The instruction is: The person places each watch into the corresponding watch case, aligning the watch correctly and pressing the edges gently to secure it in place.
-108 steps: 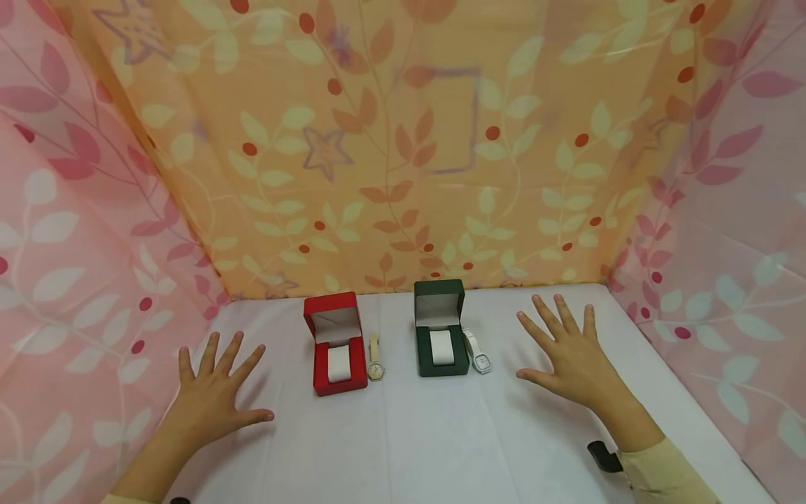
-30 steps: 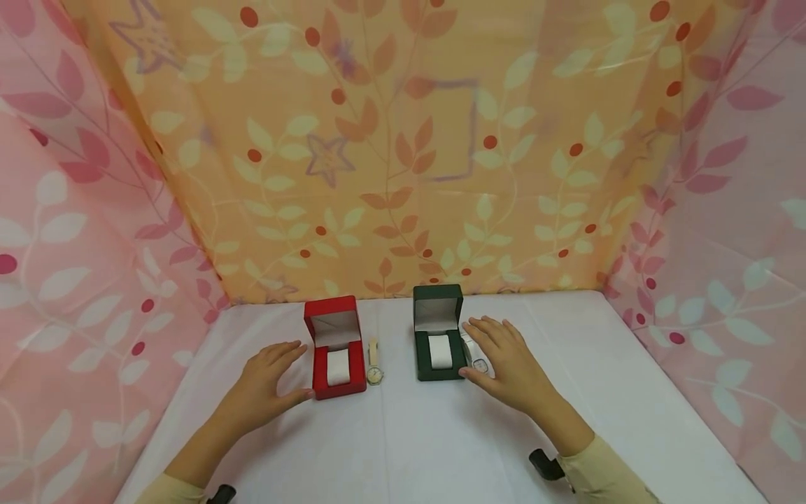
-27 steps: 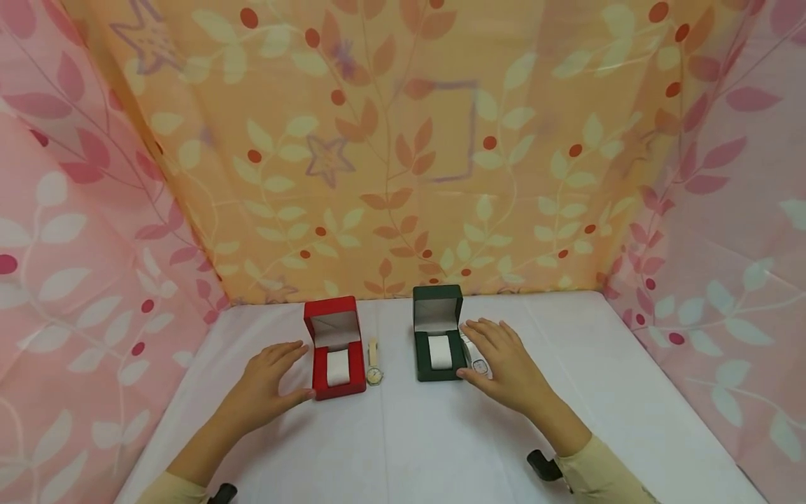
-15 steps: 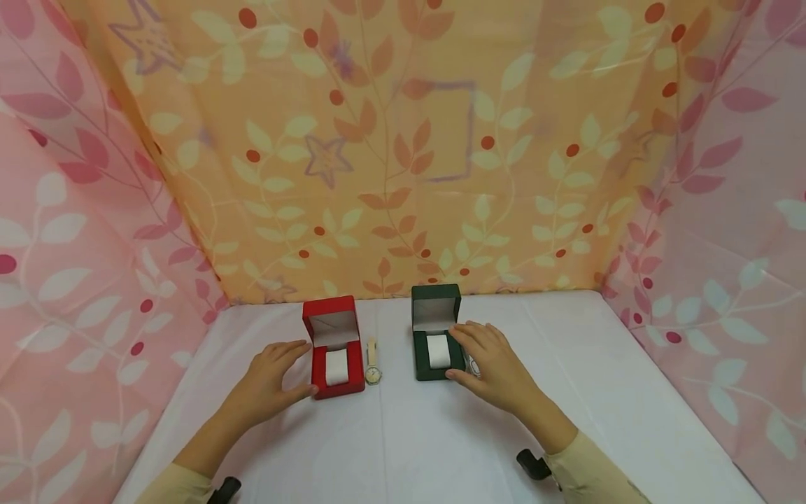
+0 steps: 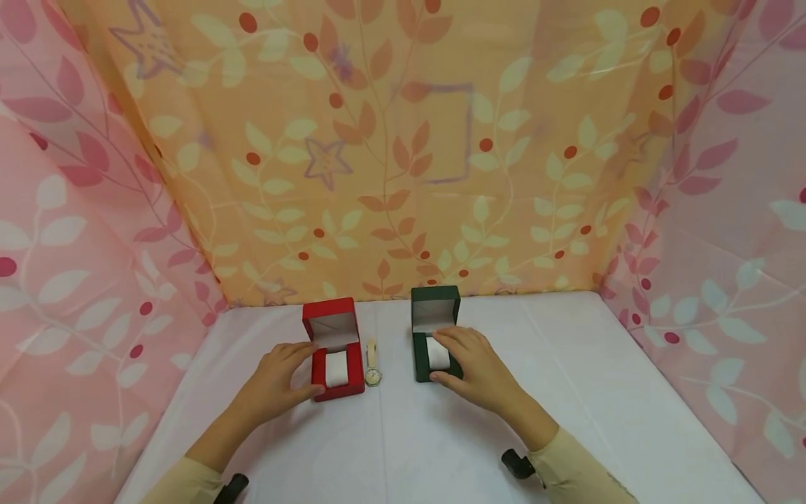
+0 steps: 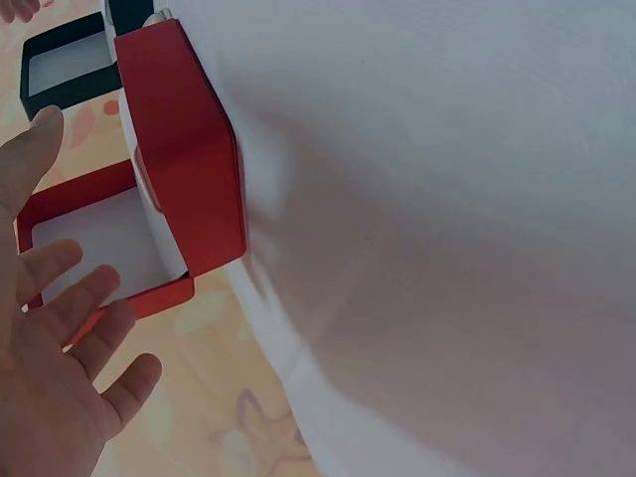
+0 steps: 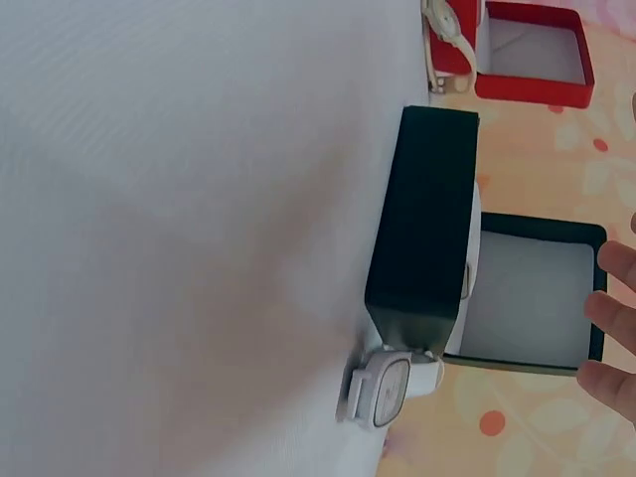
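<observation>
The left hand is hovering at the left edge of the red box, its fingers loosely spread, its thumb held apart and nothing in its grip. From the head view, the thumb tip is overlapping the box's front left corner while the fingertips are lining up with the rear of that same side, so the box's left edge is lying across the gap between them (whether any finger is actually touching it, I cannot tell).

The right hand is hanging over the right half of the green box, relaxed and well parted between thumb and fingers, with nothing in its hold. Seen from the head, the white cushion inside is showing partly in that gap, with the thumb tip reaching the front edge. In the right wrist view, the fingers are standing apart from the box's base, near its raised lid.

The white watch is lying beside the green box, covered by the right hand in the head view. The cream-strapped watch is resting just right of the red box. Everything is sitting on a white cloth.
</observation>
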### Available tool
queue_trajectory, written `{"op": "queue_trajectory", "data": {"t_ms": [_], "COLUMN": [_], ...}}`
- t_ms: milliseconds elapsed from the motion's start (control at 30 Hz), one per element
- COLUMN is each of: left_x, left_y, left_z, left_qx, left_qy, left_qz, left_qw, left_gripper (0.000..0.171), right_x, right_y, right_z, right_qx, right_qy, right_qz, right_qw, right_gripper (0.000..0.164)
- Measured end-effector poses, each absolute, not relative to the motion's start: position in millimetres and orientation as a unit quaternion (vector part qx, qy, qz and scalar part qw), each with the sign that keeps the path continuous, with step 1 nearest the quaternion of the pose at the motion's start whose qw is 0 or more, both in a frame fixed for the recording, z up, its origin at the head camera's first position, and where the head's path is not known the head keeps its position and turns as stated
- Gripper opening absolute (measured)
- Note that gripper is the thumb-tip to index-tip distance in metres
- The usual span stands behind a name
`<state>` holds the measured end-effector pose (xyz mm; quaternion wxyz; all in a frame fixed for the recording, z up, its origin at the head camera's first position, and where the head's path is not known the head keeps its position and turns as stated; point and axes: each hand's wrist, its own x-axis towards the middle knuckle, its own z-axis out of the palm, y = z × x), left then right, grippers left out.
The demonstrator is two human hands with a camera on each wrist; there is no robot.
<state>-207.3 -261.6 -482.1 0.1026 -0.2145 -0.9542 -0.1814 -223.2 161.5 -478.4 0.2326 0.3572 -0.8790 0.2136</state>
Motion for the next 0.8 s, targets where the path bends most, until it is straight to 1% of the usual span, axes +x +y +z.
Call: {"op": "queue_trajectory", "data": {"t_ms": [233,533,800], "left_x": [-212,-216,-221], "left_y": [-256,-251,-251], "left_z": [-483,-486,-493], "left_qx": [-0.223,-0.222,-0.218], "left_qy": [-0.954,-0.954,-0.955], "left_qz": [-0.171,-0.175,-0.174], "left_qw": [0.106,0.100,0.098], "left_gripper": [0.080,0.079,0.078], "right_x": [-224,-227,-228], "right_y": [152,136,126], "right_z": [-478,-478,-479], "right_qx": [0.353,0.335,0.327], "right_qy": [-0.883,-0.898,-0.906], "right_qz": [0.222,0.235,0.226], "right_qw": [0.216,0.163,0.145], "right_gripper": [0.069,0.066,0.064]}}
